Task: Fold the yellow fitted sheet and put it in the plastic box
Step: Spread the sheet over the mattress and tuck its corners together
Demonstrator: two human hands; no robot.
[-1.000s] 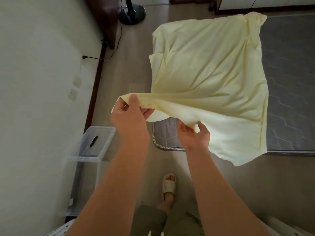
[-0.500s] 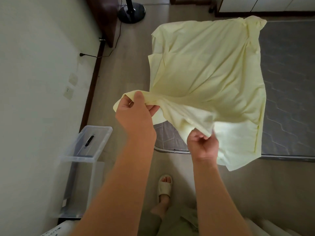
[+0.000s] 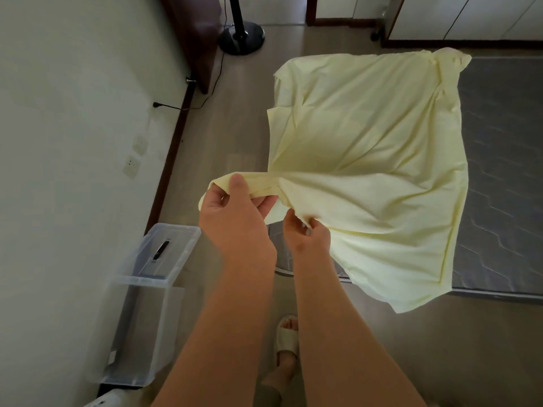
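The pale yellow fitted sheet (image 3: 367,160) lies partly folded across the left end of a grey mattress (image 3: 505,177); its near edge is lifted off the bed. My left hand (image 3: 235,212) grips the sheet's near left corner, thumb on top. Close beside it, my right hand (image 3: 307,235) pinches the lifted edge from below. The clear plastic box (image 3: 141,312) stands on the floor by the left wall, its lid (image 3: 173,251) propped at its far end.
A white wall runs down the left, with sockets and a plugged cable. A black fan base (image 3: 241,37) and a dark cabinet stand at the back. My sandalled foot (image 3: 286,339) is on the floor between box and mattress.
My right hand slid left along the sheet's near edge until it came close to my left hand. The left hand kept its grip. The sheet's hanging edge shifted.
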